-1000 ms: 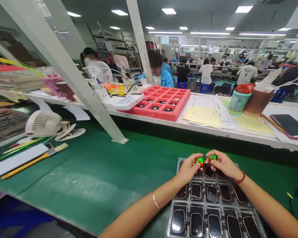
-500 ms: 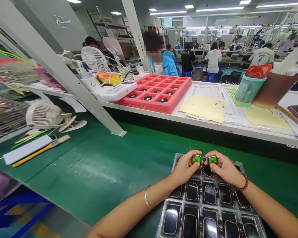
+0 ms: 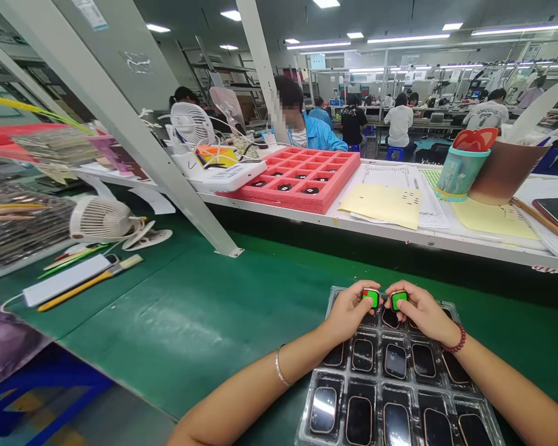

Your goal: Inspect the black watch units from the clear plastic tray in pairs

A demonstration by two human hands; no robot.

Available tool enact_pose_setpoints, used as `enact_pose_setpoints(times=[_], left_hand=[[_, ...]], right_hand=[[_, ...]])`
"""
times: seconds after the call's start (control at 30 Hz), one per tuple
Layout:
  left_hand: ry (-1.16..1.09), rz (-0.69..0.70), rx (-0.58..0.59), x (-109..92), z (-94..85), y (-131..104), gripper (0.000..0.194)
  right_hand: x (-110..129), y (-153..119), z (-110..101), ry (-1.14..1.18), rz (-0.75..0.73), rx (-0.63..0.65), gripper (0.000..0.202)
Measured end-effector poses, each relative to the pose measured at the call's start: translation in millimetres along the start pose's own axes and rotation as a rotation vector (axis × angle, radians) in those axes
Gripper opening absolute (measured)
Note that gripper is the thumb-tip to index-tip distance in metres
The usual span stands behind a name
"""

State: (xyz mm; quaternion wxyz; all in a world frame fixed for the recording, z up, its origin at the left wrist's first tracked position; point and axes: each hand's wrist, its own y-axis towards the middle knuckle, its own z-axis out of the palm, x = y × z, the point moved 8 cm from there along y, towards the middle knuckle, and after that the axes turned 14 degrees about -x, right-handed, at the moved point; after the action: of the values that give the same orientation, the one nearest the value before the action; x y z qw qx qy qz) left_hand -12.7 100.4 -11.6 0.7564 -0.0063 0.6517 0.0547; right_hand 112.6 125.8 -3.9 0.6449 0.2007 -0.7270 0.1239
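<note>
My left hand (image 3: 351,311) is closed on a small watch (image 3: 371,299) whose lit screen is green with a red patch at its upper left. Beside it, my right hand (image 3: 422,313) grips a second watch (image 3: 398,300) with a green screen. Each thumb lies on its screen. Both hands are over the far rows of a clear plastic tray (image 3: 345,371), which holds several dark-screened watches in separate compartments.
A shelf edge (image 3: 381,229) runs behind the tray, bearing a red foam tray (image 3: 325,201), papers and cups (image 3: 462,170). Left lie a small fan (image 3: 100,220), a brush (image 3: 88,285) and a slanted post (image 3: 167,186). People sit beyond.
The red and green blocks on both screens have changed: the right one is now green, the left one mostly green. The view has shifted slightly; both hands still hold their watches.
</note>
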Motion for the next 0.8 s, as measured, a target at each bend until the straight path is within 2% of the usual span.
enact_pose_setpoints(times=[0.27,0.53,0.8], left_hand=[[0.057,-0.015,-0.067,1.6,-8.0,2.3,0.03],[0.002,-0.03,-0.019,3.9,-0.6,2.4,0.044],[-0.017,-0.02,-0.026,6.7,0.0,2.7,0.052]], right_hand=[[-3.6,0.3,2.2,-0.019,-0.012,0.025,0.031],[-7.4,2.1,1.2,0.008,-0.001,0.001,0.04],[-1.4,-1.9,4.4,0.022,-0.034,0.028,0.043]])
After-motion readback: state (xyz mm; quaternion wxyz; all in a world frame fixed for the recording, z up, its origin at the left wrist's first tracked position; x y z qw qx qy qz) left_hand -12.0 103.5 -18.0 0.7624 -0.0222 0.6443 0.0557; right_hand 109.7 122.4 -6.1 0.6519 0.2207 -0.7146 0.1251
